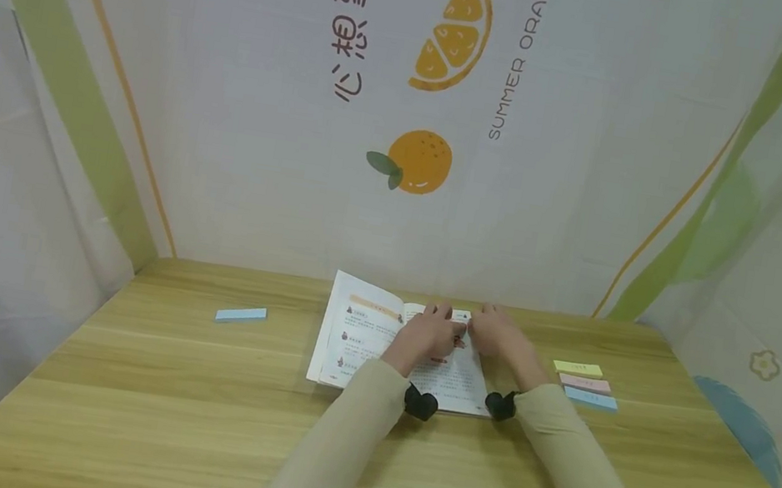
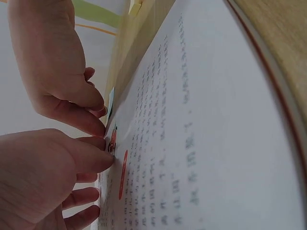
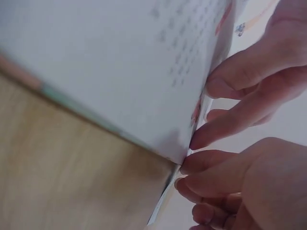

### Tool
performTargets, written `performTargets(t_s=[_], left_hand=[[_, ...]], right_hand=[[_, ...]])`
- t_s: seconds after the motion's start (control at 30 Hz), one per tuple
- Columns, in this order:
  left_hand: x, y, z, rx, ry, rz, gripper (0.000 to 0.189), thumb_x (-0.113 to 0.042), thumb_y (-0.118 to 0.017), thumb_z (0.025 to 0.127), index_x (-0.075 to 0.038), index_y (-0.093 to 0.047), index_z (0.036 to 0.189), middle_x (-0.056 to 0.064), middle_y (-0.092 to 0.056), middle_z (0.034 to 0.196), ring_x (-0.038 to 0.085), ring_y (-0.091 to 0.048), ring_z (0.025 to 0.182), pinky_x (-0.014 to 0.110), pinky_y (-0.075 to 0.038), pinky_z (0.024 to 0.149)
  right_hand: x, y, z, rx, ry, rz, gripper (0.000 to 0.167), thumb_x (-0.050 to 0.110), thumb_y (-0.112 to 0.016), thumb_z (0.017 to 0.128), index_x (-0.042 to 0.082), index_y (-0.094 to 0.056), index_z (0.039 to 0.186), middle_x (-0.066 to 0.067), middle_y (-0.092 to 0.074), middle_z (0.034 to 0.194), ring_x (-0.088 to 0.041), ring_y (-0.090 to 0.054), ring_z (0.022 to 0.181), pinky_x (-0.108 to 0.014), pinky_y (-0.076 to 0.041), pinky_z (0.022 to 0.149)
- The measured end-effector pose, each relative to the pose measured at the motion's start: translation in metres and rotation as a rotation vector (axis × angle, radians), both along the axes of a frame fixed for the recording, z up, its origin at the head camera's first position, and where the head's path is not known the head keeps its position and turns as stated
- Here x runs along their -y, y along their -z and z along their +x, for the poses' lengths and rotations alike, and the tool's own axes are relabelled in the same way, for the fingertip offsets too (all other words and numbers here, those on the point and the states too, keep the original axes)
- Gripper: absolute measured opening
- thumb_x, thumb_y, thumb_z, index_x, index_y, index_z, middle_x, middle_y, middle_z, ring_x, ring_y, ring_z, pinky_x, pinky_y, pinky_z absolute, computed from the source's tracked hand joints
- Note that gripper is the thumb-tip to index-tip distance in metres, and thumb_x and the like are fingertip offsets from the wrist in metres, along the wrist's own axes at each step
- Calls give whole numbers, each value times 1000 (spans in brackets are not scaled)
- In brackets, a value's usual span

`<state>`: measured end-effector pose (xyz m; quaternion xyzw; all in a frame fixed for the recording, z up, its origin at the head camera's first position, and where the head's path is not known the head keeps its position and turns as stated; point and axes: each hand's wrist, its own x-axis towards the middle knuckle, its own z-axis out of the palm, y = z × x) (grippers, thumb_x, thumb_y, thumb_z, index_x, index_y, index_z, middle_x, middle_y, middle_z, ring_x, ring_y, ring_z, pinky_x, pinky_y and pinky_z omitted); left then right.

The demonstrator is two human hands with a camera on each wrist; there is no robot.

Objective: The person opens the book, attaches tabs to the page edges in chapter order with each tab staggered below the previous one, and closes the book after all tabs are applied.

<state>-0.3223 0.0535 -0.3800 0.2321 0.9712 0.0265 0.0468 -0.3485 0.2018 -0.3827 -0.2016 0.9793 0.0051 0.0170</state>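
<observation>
An open book (image 1: pixel 456 389) lies on the wooden table, its right page covered in print. My left hand (image 1: pixel 428 338) rests on the upper part of that page, with extended fingers pressing near a small red picture. My right hand (image 1: pixel 496 333) is at the page's top right corner, thumb and forefinger pinched together. By those fingertips a narrow pale sticky note (image 3: pixel 159 205) sticks out past the corner in the right wrist view. The left wrist view shows the two hands close together, fingertips almost meeting at the page edge; part of the note is hidden behind the right fingers.
Right of the book lie yellow (image 1: pixel 578 368), pink (image 1: pixel 586 384) and blue (image 1: pixel 590 399) sticky note pads in a row. A blue pad (image 1: pixel 240 314) lies to the left. A printed curtain (image 1: pixel 263 132) hangs behind the table's far edge.
</observation>
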Motion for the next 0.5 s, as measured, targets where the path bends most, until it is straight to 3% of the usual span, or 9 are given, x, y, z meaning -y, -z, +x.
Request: performTargets(t_s=[0.27,0.5], left_hand=[[-2,0,0,13,-19,-21,46,-37,-41,107,-34,-46,153,5,-42,146,24,-40,128,37,-45,101],[-3,-2,1,46,-34,-5,45,-31,-46,106,-31,-50,151,5,-39,151,24,-38,134,35,-46,97]], right_hand=[[-2,-5,3,8,12,-43,28,12,-48,105,-10,-64,112,-29,-58,115,-44,-55,114,-55,-45,100],[-11,-1,1,-43,-84,-36,27,12,-52,104,-3,-72,113,-25,-62,100,-41,-59,100,-53,-49,89]])
